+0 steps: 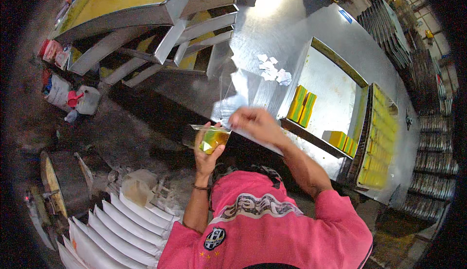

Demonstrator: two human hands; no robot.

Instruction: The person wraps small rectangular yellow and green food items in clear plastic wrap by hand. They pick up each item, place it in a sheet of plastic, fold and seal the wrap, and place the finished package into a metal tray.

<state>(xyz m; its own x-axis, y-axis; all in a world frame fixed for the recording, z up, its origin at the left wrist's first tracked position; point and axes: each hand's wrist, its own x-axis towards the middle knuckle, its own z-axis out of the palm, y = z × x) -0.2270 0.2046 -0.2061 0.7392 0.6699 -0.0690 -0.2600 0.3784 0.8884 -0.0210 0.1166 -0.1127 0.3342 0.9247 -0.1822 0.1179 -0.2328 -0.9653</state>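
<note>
My left hand [208,152] holds a clear plastic bag with a green and yellow cake-like piece [215,139] inside. Just to the right, beside the bag's mouth, my right hand [253,123] is blurred, its fingers bent together; whether it grips anything cannot be told. Clear plastic film [231,106] lies at the edge of the metal table [251,42], behind the hands. Farther right on the table, a shallow metal tray [328,86] holds green and yellow striped blocks [302,106] at its left side and more blocks [343,142] at its near right corner.
Small white slips [271,70] lie scattered beyond the film. A second tray with yellow pieces [377,137] stands at the right. Large metal trays [127,22] are stacked at the upper left. White sacks [109,232] lie at the lower left, and a white jug [87,100] stands at the left.
</note>
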